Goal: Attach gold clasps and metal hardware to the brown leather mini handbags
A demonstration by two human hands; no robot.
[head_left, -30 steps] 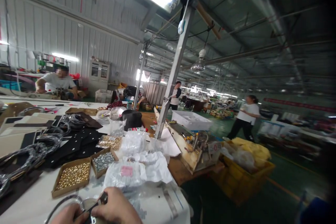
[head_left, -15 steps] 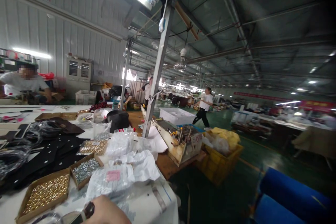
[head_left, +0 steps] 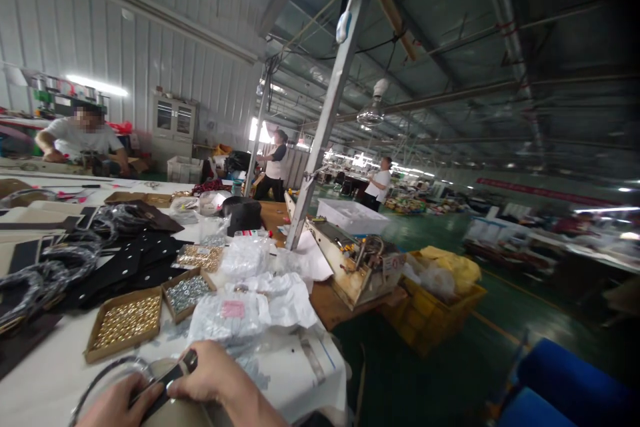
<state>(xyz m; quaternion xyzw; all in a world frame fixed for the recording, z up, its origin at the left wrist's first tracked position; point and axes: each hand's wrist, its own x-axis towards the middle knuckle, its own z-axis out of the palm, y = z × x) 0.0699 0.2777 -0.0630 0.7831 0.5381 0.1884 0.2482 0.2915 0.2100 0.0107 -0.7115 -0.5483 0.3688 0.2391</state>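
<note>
At the bottom of the head view, my right hand [head_left: 215, 377] is closed on a dark strap [head_left: 161, 392], its thumb along the strap near the upper end. My left hand [head_left: 117, 403] grips the same strap lower down, fingers bent over it. The strap lies against a beige panel [head_left: 183, 415], partly cut off by the frame edge. A dark looped cord [head_left: 95, 377], seemingly in clear plastic, curves beside my left hand. Just beyond are a cardboard box of gold-coloured metal fittings [head_left: 90, 352] and a smaller box of silver fittings [head_left: 173, 312].
Plastic packets [head_left: 225, 327] lie right of the boxes. Black pieces with metal studs [head_left: 133, 267] and wrapped handles [head_left: 65, 260] cover the left. A metal post [head_left: 325, 120] rises beside a machine [head_left: 357, 273]. A yellow crate [head_left: 425, 320] stands on the floor. Several people are farther off.
The view has swung left, so the scene sits further right. My left hand has come into view on the strap, and more of the strap and panel shows. People in the background have moved.
</note>
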